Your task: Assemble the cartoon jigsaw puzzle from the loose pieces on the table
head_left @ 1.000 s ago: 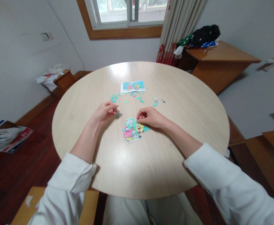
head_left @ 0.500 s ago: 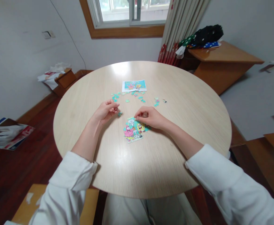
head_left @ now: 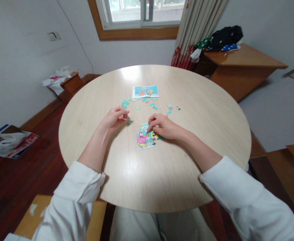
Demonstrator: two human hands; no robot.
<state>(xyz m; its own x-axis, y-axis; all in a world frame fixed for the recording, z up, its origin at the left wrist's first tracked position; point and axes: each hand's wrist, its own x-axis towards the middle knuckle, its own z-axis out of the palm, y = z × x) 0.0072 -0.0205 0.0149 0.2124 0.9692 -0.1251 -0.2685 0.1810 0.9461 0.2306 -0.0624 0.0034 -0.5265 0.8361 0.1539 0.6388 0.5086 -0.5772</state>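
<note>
A partly joined jigsaw puzzle [head_left: 142, 138] with cartoon figures, one pink and one yellow, lies on the round table. My right hand [head_left: 163, 126] rests over its upper right part, index finger and thumb bent down onto the pieces and covering some of them. To the upper left, my left hand [head_left: 116, 117] is held just above the table with its fingers curled together; whatever may be between them is hidden. Just beside those fingers lies a teal puzzle piece [head_left: 129, 122]. Loose teal pieces [head_left: 125, 104] are scattered beyond both hands.
A picture card [head_left: 145, 91] of the same figures lies behind the loose pieces. More pieces [head_left: 169, 109] are to the right. The pale round table [head_left: 202, 100] has a wooden desk [head_left: 247, 57] with cloths behind it. A cardboard box [head_left: 28, 217] is at lower left.
The joined puzzle has turned slightly and shifted a little away from me. My right fingers have moved from its top edge onto its face. My left hand stays nearly still.
</note>
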